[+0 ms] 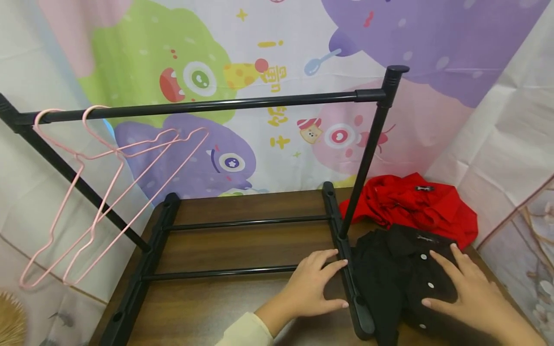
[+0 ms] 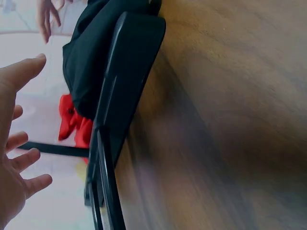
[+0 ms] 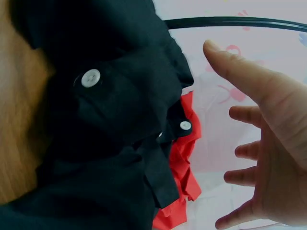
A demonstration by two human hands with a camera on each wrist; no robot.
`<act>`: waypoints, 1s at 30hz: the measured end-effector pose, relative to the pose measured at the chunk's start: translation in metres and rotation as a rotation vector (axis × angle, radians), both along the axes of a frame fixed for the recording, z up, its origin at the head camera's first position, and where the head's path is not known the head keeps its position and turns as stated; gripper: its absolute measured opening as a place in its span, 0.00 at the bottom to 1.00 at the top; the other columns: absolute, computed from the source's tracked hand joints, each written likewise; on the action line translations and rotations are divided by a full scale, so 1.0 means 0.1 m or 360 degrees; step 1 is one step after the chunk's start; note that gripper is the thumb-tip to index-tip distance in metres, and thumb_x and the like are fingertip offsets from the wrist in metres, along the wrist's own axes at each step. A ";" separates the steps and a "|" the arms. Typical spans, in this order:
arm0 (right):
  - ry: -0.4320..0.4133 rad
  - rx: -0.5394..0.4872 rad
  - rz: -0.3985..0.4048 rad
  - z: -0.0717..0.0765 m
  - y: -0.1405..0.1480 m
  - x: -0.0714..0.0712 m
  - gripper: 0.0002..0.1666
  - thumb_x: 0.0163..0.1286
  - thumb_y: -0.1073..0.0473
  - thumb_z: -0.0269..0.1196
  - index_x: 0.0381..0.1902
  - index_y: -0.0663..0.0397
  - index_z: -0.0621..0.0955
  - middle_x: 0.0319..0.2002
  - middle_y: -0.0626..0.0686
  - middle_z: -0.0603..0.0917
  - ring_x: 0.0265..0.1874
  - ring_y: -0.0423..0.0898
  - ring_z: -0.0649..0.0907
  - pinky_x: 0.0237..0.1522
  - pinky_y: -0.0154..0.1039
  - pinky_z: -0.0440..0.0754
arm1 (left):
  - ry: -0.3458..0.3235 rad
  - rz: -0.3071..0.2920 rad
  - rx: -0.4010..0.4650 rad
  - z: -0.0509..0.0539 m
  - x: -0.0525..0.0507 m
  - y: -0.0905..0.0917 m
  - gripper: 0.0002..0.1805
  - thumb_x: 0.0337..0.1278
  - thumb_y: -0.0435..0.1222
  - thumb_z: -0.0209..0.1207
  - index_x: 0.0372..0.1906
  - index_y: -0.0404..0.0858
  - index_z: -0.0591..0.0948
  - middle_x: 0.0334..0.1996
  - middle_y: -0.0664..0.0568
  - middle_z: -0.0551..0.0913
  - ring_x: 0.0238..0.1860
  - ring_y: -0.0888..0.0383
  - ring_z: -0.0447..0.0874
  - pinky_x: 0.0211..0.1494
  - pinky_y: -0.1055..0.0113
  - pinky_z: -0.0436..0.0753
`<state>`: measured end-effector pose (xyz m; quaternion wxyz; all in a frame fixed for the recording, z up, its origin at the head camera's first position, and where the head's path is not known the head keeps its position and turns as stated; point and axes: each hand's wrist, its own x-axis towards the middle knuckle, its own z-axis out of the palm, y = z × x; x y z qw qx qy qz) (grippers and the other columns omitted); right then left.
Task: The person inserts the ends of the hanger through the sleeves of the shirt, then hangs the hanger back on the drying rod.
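A black shirt (image 1: 404, 274) with white buttons lies crumpled at the table's right side, a red garment (image 1: 415, 206) behind it. My right hand (image 1: 469, 293) hovers over the shirt's right part, fingers spread and holding nothing; the right wrist view shows a gap between that hand and the black cloth. Near the right foot bar of a black garment rack (image 1: 357, 307), my left hand (image 1: 313, 286) is spread with nothing in it. In the left wrist view its fingers stay apart from the bar. Two pink hangers (image 1: 93, 226) hang at the rack's left end.
The rack's top rail (image 1: 242, 102) spans above the wooden table (image 1: 225, 307), and two thin lower rods (image 1: 242, 223) join its feet. A cartoon-print curtain (image 1: 285, 158) stands behind. At the lower left is a straw-coloured object (image 1: 10, 317), partly cut off.
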<state>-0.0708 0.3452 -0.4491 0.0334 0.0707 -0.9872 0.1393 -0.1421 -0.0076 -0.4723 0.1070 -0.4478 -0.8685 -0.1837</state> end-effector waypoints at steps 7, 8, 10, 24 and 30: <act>-0.0157 0.0035 0.0026 -0.08 0.08 -0.08 0.69 0.45 0.27 0.70 0.78 0.40 0.51 0.72 0.75 0.47 0.63 0.80 0.58 0.33 0.88 0.54 | 0.0006 -0.0118 -0.0208 -0.01 -0.05 0.34 0.46 0.51 0.65 0.61 0.73 0.48 0.65 0.73 0.47 0.59 0.70 0.50 0.62 0.67 0.57 0.69; -0.0160 0.0022 0.0045 -0.11 0.10 -0.09 0.69 0.45 0.28 0.71 0.78 0.41 0.52 0.71 0.76 0.49 0.61 0.82 0.59 0.32 0.87 0.56 | -0.0006 -0.0126 -0.0250 -0.02 -0.06 0.40 0.47 0.51 0.65 0.61 0.74 0.49 0.63 0.74 0.47 0.58 0.70 0.50 0.61 0.67 0.58 0.68; -0.0166 -0.0013 0.0085 -0.17 0.15 -0.11 0.69 0.44 0.30 0.73 0.77 0.44 0.52 0.69 0.80 0.51 0.59 0.85 0.59 0.33 0.86 0.59 | -0.0029 -0.0130 -0.0339 -0.04 -0.08 0.51 0.47 0.52 0.66 0.59 0.75 0.51 0.61 0.74 0.47 0.57 0.71 0.50 0.60 0.67 0.60 0.68; -0.0366 -0.0160 0.0129 -0.53 0.36 -0.21 0.75 0.45 0.40 0.77 0.78 0.51 0.43 0.59 0.93 0.49 0.48 0.92 0.62 0.38 0.78 0.69 | -0.0306 0.0003 -0.0707 -0.23 -0.26 1.08 0.58 0.39 0.67 0.67 0.76 0.67 0.48 0.78 0.51 0.41 0.74 0.43 0.50 0.63 0.56 0.73; -0.0519 -0.0306 0.0108 -0.61 0.30 -0.25 0.74 0.49 0.42 0.76 0.77 0.55 0.40 0.59 0.94 0.44 0.47 0.90 0.67 0.32 0.71 0.76 | -0.0302 0.0024 -0.0863 -0.25 -0.26 1.23 0.59 0.39 0.68 0.66 0.75 0.71 0.44 0.78 0.53 0.40 0.74 0.42 0.48 0.71 0.56 0.60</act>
